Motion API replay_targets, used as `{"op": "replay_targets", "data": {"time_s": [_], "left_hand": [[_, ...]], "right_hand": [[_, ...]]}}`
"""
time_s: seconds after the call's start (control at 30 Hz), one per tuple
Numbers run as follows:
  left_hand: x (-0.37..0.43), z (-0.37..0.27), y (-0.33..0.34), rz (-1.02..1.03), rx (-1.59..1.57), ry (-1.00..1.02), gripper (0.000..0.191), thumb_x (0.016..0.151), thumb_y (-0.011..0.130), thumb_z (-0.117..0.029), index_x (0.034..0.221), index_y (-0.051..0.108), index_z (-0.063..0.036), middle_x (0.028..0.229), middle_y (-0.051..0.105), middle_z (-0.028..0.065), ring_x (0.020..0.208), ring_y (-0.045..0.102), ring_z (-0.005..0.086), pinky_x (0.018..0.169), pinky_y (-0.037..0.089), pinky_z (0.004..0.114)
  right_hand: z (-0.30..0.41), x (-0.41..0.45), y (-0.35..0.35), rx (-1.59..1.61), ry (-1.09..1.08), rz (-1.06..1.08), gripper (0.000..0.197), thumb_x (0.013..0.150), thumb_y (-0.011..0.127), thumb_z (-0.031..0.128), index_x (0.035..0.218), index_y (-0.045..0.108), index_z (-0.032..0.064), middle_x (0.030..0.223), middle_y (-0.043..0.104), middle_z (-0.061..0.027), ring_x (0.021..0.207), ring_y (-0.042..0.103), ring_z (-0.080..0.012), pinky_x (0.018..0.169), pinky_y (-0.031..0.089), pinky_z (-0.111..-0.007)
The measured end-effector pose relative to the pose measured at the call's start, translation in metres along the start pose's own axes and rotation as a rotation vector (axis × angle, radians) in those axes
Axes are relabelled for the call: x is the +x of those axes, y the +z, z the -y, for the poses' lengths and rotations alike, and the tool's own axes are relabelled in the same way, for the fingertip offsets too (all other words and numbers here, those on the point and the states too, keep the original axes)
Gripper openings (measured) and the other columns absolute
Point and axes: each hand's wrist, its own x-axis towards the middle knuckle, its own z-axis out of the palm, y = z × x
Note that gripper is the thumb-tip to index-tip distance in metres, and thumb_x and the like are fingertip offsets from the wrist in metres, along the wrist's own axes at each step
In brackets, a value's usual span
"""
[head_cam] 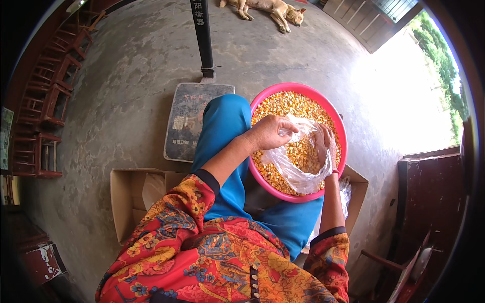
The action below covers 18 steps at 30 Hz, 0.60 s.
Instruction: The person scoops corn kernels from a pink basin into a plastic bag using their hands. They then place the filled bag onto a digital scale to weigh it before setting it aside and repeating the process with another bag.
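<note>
A pink plastic basin [342, 151] full of yellow corn kernels [278, 104] stands before me, over my lap. Within it lies a clear plastic bag [282, 163] with its mouth spread wide and corn kernels inside. My left hand [271, 132] grips the bag's upper left edge between thumb and fingers. At the bag's right side, my right hand [329, 146] lies against the film, its fingers partly hidden by the plastic; whether they close on it is unclear. A red band circles my right wrist.
A platform scale [185, 117] with a black post [203, 41] stands left of my knee. Cardboard boxes [125, 204] flank my legs, holding plastic bags. A dog [271, 9] lies on the concrete floor ahead. Wooden chairs [49, 151] line the left wall; an open doorway is at right.
</note>
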Motion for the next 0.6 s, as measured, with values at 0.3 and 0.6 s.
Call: {"op": "replay_targets", "data": {"time_s": [0.3, 0.6], "left_hand": [[-0.002, -0.005, -0.003, -0.205, -0.088, 0.116, 0.023, 0.073, 0.073, -0.013, 0.096, 0.071, -0.0079, 0.096, 0.068, 0.0118, 0.09, 0.066, 0.0251, 0.082, 0.053, 0.032], [-0.001, -0.004, -0.003, -0.099, -0.072, 0.099, 0.024, 0.073, 0.073, -0.015, 0.096, 0.072, -0.009, 0.095, 0.068, 0.0108, 0.09, 0.066, 0.0252, 0.083, 0.052, 0.033]], "right_hand": [[0.011, 0.001, 0.005, 0.073, 0.027, -0.073, 0.007, 0.081, 0.06, 0.005, 0.088, 0.059, 0.0047, 0.076, 0.057, -0.0138, 0.067, 0.057, -0.028, 0.06, 0.045, -0.036], [-0.065, 0.021, 0.005, 1.03, 0.621, -0.091, 0.025, 0.095, 0.056, 0.024, 0.092, 0.067, 0.0012, 0.085, 0.065, -0.0007, 0.071, 0.057, -0.0077, 0.07, 0.048, -0.023]]}}
